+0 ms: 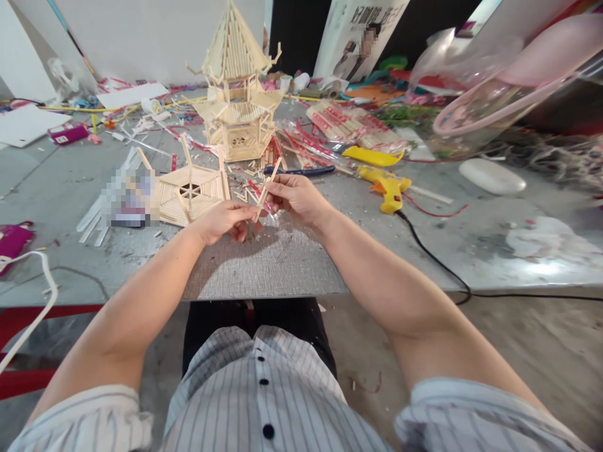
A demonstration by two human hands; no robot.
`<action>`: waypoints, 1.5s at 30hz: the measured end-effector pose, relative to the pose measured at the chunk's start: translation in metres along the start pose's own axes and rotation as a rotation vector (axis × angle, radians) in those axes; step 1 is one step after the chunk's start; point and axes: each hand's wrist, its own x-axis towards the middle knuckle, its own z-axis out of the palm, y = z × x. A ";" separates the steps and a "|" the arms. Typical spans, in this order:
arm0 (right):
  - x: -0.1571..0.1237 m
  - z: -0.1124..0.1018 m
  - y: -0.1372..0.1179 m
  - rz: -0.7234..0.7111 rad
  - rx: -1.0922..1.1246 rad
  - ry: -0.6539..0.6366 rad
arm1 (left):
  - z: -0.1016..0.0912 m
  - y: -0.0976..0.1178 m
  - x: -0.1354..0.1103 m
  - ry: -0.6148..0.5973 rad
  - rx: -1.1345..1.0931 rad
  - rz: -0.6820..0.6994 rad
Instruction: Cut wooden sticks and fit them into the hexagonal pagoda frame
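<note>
Here I'm holding the stick (262,201) over the table (264,263), back from its near edge, tilted, with its upper end leaning right. My right hand (294,193) is pinching it between thumb and fingertips, no gap showing; my left hand (226,221) is nipping its lower end, how firmly I can't tell. It may be two sticks side by side; that's not showing clearly. I'm judging it light, stiff and hardly slippery, yet thin enough to snap, so it's calling for a gentle pinch near each end, no bending. The panel (203,199) is lying just beside my left hand, its posts sticking up; the tower (240,125) is standing towards the far edge, the glue gun (389,188) resting off towards the right edge.
</note>
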 end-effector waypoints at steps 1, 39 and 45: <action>0.000 0.000 0.000 0.002 0.000 0.000 | 0.000 -0.001 0.001 0.021 -0.024 0.013; 0.002 0.001 0.009 -0.085 -0.078 -0.111 | -0.002 -0.010 0.009 0.100 0.010 0.119; 0.001 0.002 0.008 -0.098 -0.124 -0.111 | 0.000 -0.008 0.009 0.136 0.025 0.114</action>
